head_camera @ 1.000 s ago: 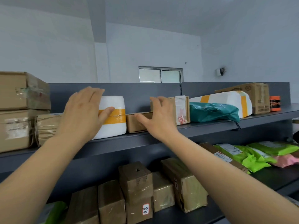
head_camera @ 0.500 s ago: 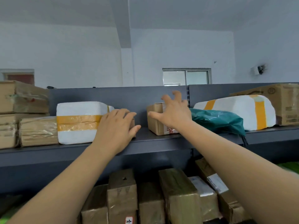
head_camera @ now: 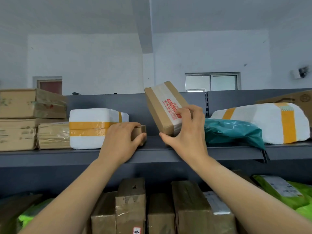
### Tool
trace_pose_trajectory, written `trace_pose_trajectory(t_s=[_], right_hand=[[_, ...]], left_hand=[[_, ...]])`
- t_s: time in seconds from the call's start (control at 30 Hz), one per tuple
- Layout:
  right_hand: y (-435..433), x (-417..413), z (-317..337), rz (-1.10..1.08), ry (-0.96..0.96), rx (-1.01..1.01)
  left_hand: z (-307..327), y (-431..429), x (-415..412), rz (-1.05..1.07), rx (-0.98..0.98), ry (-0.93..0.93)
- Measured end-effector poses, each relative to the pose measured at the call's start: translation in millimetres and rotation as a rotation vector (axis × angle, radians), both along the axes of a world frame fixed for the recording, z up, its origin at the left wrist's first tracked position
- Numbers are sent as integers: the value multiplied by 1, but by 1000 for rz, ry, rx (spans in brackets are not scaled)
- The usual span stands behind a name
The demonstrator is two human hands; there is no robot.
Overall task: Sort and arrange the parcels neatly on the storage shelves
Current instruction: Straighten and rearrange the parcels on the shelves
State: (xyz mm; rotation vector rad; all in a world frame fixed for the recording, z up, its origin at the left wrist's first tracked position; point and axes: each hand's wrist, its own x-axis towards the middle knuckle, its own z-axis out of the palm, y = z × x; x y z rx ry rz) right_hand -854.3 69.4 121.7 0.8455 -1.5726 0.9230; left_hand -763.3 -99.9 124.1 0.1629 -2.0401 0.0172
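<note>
A: Fig., head view. Where's the taped box (head_camera: 166,108) w/ red print?
B: In the right hand (head_camera: 186,132). Thumb under its lower corner, fingers (head_camera: 187,111) curled over the taped face, so the hand is closed on it. Box tilted, top leaning left; whether the bottom corner touches the grey shelf (head_camera: 168,153) can't be told.

A: And the left hand (head_camera: 120,141)?
B: Palm down over a small flat brown box (head_camera: 141,134) lying on the same shelf. Fingers lie on top, thumb against its front edge; grip narrow, box pinched.

A: Neighbours?
B: Small box sits just beside a white foam box (head_camera: 91,128) w/ yellow tape, to its left. A teal bag (head_camera: 233,130) lies right of the tilted box, near the right hand's knuckles. Brown parcels (head_camera: 131,205) stand on the lower shelf.
</note>
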Motion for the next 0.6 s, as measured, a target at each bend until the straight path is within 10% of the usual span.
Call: trace_pose_trajectory(t_s=[0.23, 0.6], right_hand=[[0, 7, -3, 19, 41, -18], [-1, 17, 19, -341, 309, 533]], left_hand=[[-1, -2, 1, -32, 10, 7], [-5, -8, -1, -52, 21, 93]])
